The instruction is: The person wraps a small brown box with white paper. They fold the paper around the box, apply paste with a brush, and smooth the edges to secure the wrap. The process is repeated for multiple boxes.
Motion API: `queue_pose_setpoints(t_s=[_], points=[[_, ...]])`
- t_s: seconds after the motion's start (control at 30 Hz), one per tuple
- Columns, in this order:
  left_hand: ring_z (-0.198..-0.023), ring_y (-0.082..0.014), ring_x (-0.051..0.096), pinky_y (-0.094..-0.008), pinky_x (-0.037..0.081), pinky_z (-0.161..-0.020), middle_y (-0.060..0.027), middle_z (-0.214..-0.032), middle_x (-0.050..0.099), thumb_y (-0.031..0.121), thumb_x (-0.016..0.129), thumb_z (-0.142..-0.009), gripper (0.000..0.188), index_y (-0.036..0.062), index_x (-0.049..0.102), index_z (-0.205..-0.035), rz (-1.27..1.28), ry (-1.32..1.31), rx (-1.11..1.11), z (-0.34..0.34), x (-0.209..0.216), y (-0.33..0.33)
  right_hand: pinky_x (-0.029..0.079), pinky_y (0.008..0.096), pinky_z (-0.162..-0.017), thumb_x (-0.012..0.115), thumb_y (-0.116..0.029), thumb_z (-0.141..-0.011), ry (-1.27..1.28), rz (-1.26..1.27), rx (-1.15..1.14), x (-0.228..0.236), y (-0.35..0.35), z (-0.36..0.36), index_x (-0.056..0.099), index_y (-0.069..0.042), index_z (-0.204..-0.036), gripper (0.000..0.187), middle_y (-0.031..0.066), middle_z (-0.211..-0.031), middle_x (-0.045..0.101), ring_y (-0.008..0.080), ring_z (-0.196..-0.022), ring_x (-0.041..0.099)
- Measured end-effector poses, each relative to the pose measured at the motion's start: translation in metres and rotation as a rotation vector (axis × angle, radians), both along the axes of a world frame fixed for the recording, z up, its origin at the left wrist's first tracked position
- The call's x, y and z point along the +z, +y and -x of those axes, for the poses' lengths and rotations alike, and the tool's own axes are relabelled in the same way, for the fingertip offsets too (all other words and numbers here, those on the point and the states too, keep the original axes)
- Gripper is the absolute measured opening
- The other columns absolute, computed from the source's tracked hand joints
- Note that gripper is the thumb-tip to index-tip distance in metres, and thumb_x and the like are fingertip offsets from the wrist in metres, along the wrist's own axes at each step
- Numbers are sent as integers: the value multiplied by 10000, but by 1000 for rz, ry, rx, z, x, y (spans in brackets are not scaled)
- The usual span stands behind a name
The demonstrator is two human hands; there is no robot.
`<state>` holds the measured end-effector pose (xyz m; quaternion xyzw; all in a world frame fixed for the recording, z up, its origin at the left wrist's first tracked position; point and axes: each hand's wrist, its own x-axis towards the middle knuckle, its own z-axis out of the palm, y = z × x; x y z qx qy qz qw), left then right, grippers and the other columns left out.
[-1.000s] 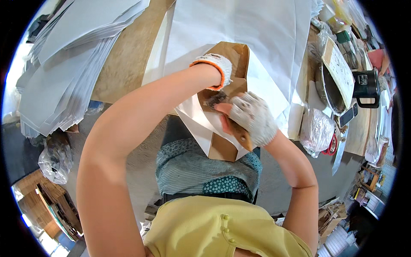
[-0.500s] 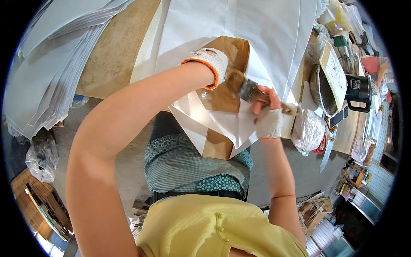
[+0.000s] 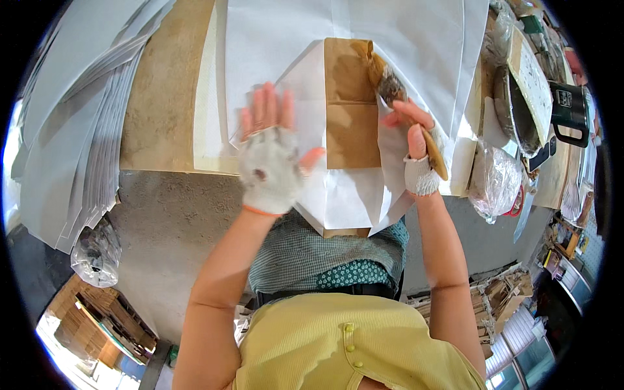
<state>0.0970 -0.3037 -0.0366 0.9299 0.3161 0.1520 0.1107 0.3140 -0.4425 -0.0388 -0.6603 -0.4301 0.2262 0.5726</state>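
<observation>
A white paper bag (image 3: pixel 305 104) with a brown inner face (image 3: pixel 352 133) lies partly folded on the table before me, its near end hanging over the edge toward my lap. My left hand (image 3: pixel 270 159), in a fingerless white knit glove with orange trim, is spread out flat over the bag's left side and holds nothing. In my right hand (image 3: pixel 419 149), also gloved, is a flat paste brush (image 3: pixel 437 155) with a wooden handle. Its dark, wet-looking bristles (image 3: pixel 383 77) reach the right edge of the brown part near the top.
Stacked white paper sheets (image 3: pixel 84 123) stand at the left. On the right are a pan (image 3: pixel 510 107) with a board across it, a black mug (image 3: pixel 571 114), a phone (image 3: pixel 543 155), a clear plastic bag (image 3: pixel 494 182) and a blade (image 3: pixel 523 218). A second plastic bag (image 3: pixel 96 253) hangs below the left stack.
My left hand has drawn back from the brown part to the left and spread out. The brush in my right hand has moved up along the right edge. The bag's folds lie flatter.
</observation>
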Motion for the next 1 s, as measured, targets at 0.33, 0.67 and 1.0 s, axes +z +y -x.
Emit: queue_pose_setpoints(t_s=[0.33, 0.67, 1.0], points=[[-1501, -425, 146, -504, 103, -1219, -284, -1609, 150, 510, 554, -943, 928, -50, 132, -1551, 288, -263, -11, -47, -10, -26, 415, 395, -1006, 416, -447, -1044, 497, -297, -107, -17, 44, 27, 489, -65, -1362, 503, 128, -1097, 654, 214, -1041, 586], [-1406, -368, 380, -423, 326, -1161, -212, -1495, 415, 31, 635, -785, 805, 70, 320, -1525, 151, -377, -64, -17, -7, 18, 452, 282, -673, 473, -500, -1024, 248, 386, 120, 45, -24, -36, 673, -61, -1202, 514, 30, -853, 625, 127, -767, 566], [-1397, -318, 408, -443, 262, -1201, -164, -1501, 433, 142, 622, -813, 830, 120, 256, -1558, -56, -193, -177, -55, -38, 64, 496, 323, -573, 750, -161, -729, -824, 126, 636, 65, 5, 18, 643, -142, -901, 203, 15, -771, 563, 219, -708, 591]])
